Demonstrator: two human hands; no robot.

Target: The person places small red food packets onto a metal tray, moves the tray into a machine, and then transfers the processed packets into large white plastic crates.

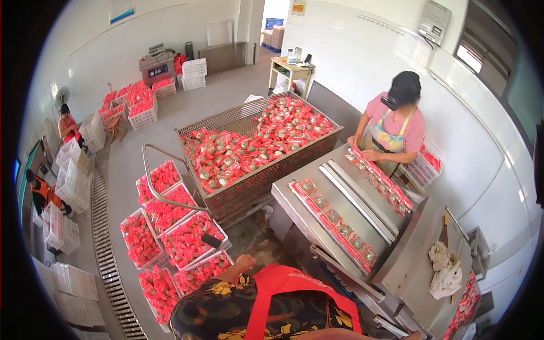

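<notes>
My left hand (245,262) is beside my body, over the white crates (191,244) of red packets. It looks loosely curled and nothing shows in it, though its fingers are partly unclear. At the bottom edge, only a small part of my right hand (411,335) shows, by a metal bar (390,326) of the machine. In front of me is a steel vacuum sealing machine (310,180). A row of clear-and-red packets (335,223) lies along its near side. Across two pale sealing bars (359,199), another row (382,182) lies by a co-worker's hands (371,155).
A perforated metal cart (255,174) heaped with red packets stands ahead. Crates of red packets line the floor at left, one with a dark phone-like object (211,241) on top. A co-worker (395,123) stands across the machine. A cloth (445,270) lies on the raised steel lid (425,259).
</notes>
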